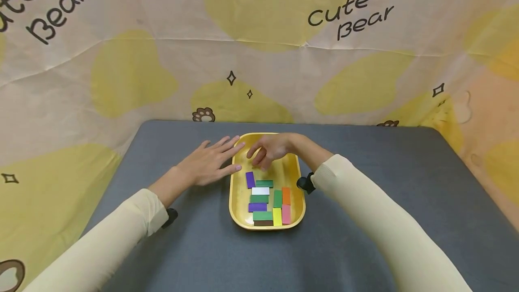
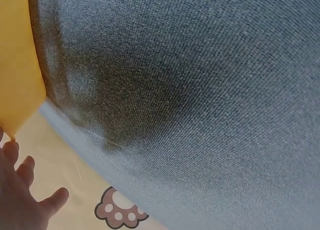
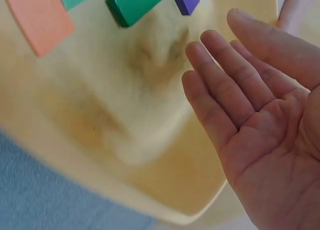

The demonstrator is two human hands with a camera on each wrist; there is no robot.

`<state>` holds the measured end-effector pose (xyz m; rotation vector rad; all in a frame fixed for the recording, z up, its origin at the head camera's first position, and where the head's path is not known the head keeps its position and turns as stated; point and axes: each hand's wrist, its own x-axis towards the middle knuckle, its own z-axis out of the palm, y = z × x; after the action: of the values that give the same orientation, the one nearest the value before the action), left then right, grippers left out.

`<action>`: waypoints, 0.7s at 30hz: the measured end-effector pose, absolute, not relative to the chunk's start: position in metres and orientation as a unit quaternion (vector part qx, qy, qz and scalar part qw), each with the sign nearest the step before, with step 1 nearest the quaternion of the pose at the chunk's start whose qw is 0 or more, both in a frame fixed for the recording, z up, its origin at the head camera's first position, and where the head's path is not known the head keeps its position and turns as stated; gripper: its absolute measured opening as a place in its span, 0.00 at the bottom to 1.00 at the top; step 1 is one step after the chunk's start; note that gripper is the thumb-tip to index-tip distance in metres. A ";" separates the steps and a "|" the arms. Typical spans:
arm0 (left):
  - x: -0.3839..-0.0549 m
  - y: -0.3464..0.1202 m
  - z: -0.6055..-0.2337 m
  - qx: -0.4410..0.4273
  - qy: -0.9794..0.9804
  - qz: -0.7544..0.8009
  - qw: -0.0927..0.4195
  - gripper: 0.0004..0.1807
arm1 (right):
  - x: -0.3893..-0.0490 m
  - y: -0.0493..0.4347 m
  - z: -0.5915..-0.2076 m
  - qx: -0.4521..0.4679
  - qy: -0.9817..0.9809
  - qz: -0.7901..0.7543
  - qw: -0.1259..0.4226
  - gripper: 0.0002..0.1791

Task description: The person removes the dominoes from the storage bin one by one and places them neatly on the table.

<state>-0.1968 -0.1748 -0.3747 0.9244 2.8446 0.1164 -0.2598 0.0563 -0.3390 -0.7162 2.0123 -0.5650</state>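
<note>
Straight, spread fingers of my left hand (image 1: 211,161) lie at the left rim of a yellow tray (image 1: 239,206), and the left wrist view catches the hand at its lower left corner. Over the tray's far end hovers my right hand (image 1: 272,148), its fingers loosely bent. Its palm (image 3: 270,145) shows nothing held in the right wrist view. Nearest to it are a tilted purple block (image 1: 250,180) and a green block (image 1: 264,184). Toward the tray's near end lie a white block (image 1: 260,191), an orange block (image 1: 286,195), a pink block (image 1: 286,214) and several others.
The tray stands on a grey table (image 1: 194,247). Behind the table hangs a printed cloth (image 1: 259,21) with lettering and yellow patches. Each wrist carries a small black device, the right one (image 1: 306,184) close beside the tray's right rim.
</note>
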 end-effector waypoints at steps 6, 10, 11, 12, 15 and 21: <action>-0.197 -0.176 -0.376 0.307 0.948 0.044 0.077 0.41 | -0.256 0.047 -0.343 -0.309 0.804 -0.235 0.450 0.31; -0.198 -0.177 -0.377 0.309 0.947 0.046 0.075 0.42 | -0.255 0.045 -0.345 -0.309 0.809 -0.229 0.445 0.31; -0.198 -0.177 -0.377 0.309 0.947 0.046 0.075 0.42 | -0.255 0.044 -0.345 -0.309 0.811 -0.226 0.443 0.31; -0.198 -0.177 -0.378 0.310 0.947 0.046 0.074 0.42 | -0.255 0.043 -0.346 -0.309 0.812 -0.225 0.441 0.31; -0.199 -0.177 -0.378 0.309 0.947 0.047 0.075 0.42 | -0.255 0.041 -0.348 -0.312 0.813 -0.221 0.439 0.31; -0.199 -0.176 -0.378 0.308 0.947 0.047 0.078 0.42 | -0.256 0.036 -0.351 -0.312 0.820 -0.204 0.435 0.30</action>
<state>-0.1987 -0.1765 -0.3776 0.9235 2.8348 0.1393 -0.2560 0.0360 -0.3512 -0.7769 2.0415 -0.5068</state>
